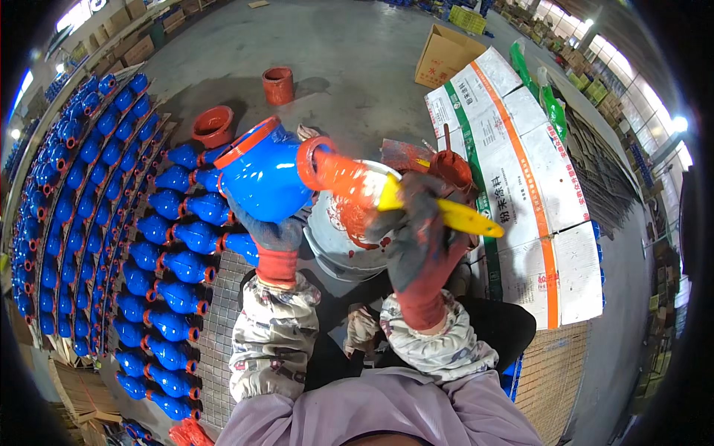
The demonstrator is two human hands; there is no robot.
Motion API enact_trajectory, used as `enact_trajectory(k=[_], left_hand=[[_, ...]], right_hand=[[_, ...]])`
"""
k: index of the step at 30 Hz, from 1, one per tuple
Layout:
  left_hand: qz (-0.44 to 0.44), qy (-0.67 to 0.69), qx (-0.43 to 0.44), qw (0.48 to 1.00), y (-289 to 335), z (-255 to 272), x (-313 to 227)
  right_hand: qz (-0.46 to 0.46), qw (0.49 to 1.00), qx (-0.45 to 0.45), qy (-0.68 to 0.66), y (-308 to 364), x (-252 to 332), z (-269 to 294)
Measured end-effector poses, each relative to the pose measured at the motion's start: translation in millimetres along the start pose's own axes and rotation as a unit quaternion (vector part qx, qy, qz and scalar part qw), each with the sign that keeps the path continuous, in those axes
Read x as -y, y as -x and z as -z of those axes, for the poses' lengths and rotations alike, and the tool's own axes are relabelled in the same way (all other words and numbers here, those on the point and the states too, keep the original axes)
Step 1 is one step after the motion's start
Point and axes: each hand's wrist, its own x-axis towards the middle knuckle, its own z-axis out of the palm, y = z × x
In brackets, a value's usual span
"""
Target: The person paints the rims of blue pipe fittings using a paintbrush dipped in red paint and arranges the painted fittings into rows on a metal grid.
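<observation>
My left hand (278,236), in a grey and red glove, grips a glossy blue valve body (266,178) from below and holds it up. Its flanged ends are orange-red. A paintbrush (476,218) with a yellow handle is in my gloved right hand (418,234), fingers wrapped round it. The red-coated bristles, blurred, touch or nearly touch the mouth of the valve body's right flange. Beneath both hands stands a white bucket (338,249) smeared with red paint. Right of it, partly behind my right hand, is a red-coated paint pot (451,169) with a stick in it.
Rows of blue valve bodies (178,290) with red ends fill the left side. Two red-stained containers, a pot (278,85) and a wider one (213,126), stand on the floor ahead. White cartons (513,178) are at the right, an open brown carton (446,56) beyond.
</observation>
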Motion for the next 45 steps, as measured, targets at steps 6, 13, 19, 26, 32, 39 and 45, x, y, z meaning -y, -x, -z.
enact_trajectory(k=[6,13,19,26,32,39,45], left_hand=[[-0.116,-0.176,0.025,0.977,-3,-3,-19],[-0.030,-0.089,0.022,0.995,-1,-10,-29],[-0.093,-0.142,0.054,0.984,-7,-9,-31],[0.170,0.280,-0.062,0.943,-5,-13,-26],[-0.154,-0.199,0.020,0.968,-1,4,-14],[-0.143,-0.202,0.025,0.969,5,0,-8],[-0.130,-0.187,0.021,0.974,5,2,-7]], right_hand=[[-0.158,0.959,-0.020,-0.234,-21,8,2],[-0.239,0.837,0.001,-0.493,-16,14,8],[-0.187,0.898,0.087,-0.390,-20,-36,16],[-0.224,0.905,0.024,-0.360,-62,-52,13],[-0.280,0.899,0.020,-0.337,-85,-35,15],[-0.077,0.991,0.097,-0.043,-94,-41,-15],[-0.061,0.990,0.104,-0.079,-87,-32,-16]])
